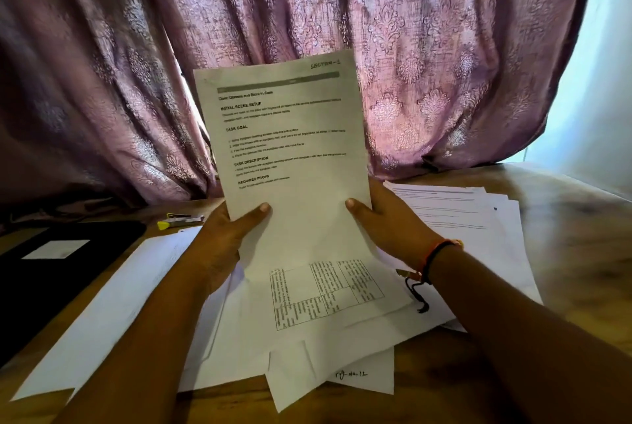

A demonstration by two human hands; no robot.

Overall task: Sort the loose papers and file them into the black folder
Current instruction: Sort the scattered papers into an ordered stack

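Printed sheet (287,136) in the grip of left hand (225,235) and right hand (386,222), fingers hidden behind, print blurred.

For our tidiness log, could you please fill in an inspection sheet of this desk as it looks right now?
Surface: wooden table, largely covered by paper.
Job's things: sheet held upright, printed side to the camera; papers strewn and overlapping on the table; folder flat at left, white label on it.
Clutter: yellow-tipped tool beyond the folder, near the curtain.
Hands: left hand and right hand each grip the sheet's lower part, thumbs in front; cords on the right wrist.
Cables: nothing seen.
Surroundings: purple curtain behind the table; pale wall at right.
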